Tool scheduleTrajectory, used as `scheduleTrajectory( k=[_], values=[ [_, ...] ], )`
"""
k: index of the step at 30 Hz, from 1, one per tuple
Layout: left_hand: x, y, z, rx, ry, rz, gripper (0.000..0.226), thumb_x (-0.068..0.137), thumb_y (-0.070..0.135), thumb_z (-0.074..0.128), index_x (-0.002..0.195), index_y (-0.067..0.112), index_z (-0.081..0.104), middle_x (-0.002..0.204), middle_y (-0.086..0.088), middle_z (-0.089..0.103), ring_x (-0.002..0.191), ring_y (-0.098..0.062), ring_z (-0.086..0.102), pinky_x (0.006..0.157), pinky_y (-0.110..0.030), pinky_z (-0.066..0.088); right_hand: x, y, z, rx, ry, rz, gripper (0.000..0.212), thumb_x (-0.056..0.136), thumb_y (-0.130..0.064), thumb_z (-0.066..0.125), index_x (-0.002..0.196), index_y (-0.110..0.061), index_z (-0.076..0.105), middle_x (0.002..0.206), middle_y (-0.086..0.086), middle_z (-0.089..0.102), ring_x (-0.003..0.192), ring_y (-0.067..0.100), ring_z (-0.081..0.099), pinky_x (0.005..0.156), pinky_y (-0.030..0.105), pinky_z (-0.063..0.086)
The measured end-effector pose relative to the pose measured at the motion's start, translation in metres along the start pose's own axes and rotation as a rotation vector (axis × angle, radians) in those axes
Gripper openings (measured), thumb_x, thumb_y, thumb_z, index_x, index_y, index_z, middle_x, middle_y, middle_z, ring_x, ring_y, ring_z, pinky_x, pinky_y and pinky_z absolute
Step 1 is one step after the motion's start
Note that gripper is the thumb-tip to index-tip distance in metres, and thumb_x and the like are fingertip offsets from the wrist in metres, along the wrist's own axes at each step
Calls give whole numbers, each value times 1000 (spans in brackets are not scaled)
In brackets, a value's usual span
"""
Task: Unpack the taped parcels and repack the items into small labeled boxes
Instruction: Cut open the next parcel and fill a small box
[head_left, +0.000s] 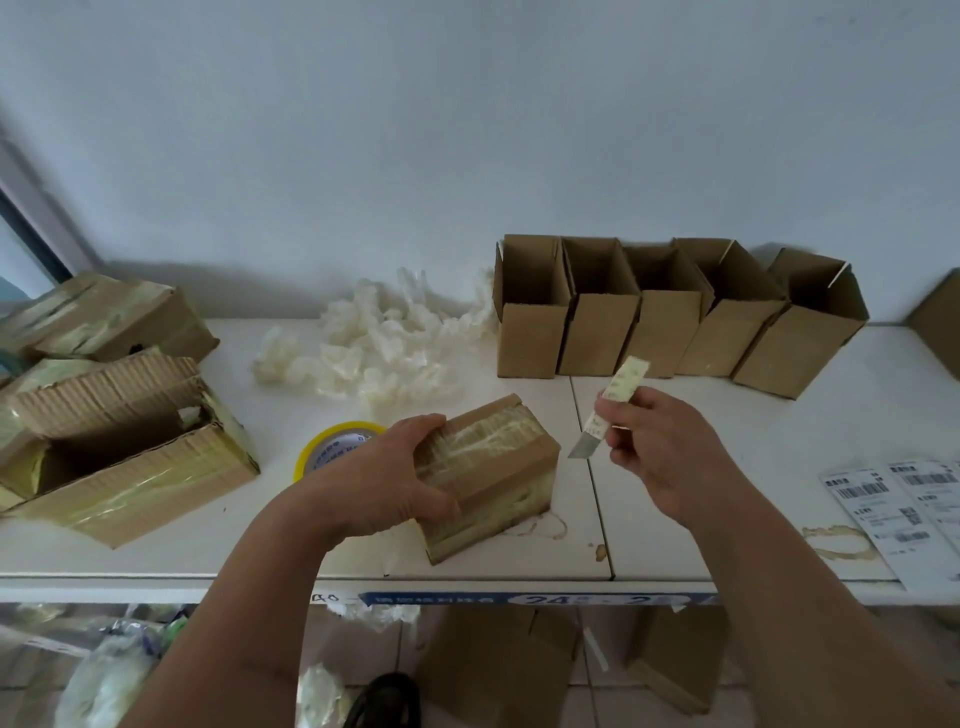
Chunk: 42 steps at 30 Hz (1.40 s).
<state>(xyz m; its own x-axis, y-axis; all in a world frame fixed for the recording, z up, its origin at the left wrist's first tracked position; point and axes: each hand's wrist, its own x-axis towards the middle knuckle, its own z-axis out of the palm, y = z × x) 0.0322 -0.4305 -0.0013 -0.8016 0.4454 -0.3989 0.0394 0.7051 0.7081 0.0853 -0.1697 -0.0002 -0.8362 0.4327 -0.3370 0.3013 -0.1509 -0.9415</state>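
1. Centrally, a taped parcel (488, 475) sits on the white surface (727, 467), near its front edge, wrapped in yellowish tape.
2. The left hand (384, 480) grips the parcel's left end, fingers curled over the top and thumb on the near side.
3. The right hand (657, 449) pinches a small knife (608, 410) just right of the parcel; its bare blade points down and left, clear of the cardboard.
4. Five small open boxes (670, 312) stand in a touching row at the back right, against the wall.
5. A yellow tape roll (332, 447) lies just behind the left hand.
6. White crumpled packing (384, 338) is heaped at the back centre.
7. An opened carton (119, 447) and another taped carton (109, 317) rest on the left.
8. Printed labels (904, 504) lie flat at the right edge.
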Motion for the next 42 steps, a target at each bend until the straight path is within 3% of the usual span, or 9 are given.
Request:
scheduleTrajectory(
  k=[6, 11, 22, 42],
  values=[
    [3, 1, -2, 58, 0, 12, 93, 73, 30, 81, 148, 41, 28, 127, 11, 44, 109, -11, 51, 87, -26, 48, -10, -12, 0, 64, -101, -51, 22, 93, -22, 65, 113, -14, 67, 73, 1, 59, 61, 9, 53, 60, 27, 49],
    [5, 3, -3, 107, -1, 12, 92, 74, 30, 79, 148, 43, 26, 123, 12, 45, 103, -7, 50, 79, -23, 46, -13, -14, 1, 129, -183, -38, 11, 88, -20, 69, 94, -11, 65, 70, 0, 58, 63, 11, 57, 62, 28, 49],
    [6, 3, -5, 117, 2, 8, 91, 73, 30, 79, 147, 44, 27, 119, 14, 48, 101, -5, 51, 84, -26, 47, -6, -1, 8, -21, -145, -89, 17, 96, -10, 57, 108, -12, 69, 82, 7, 67, 71, 16, 61, 64, 30, 50],
    [3, 7, -5, 147, 3, -15, 94, 74, 33, 80, 150, 42, 25, 126, 11, 45, 110, -14, 50, 92, -29, 47, -2, 2, 10, -119, -141, -127, 19, 96, -16, 59, 100, -24, 75, 97, 10, 73, 77, 18, 65, 69, 32, 53]
  ],
)
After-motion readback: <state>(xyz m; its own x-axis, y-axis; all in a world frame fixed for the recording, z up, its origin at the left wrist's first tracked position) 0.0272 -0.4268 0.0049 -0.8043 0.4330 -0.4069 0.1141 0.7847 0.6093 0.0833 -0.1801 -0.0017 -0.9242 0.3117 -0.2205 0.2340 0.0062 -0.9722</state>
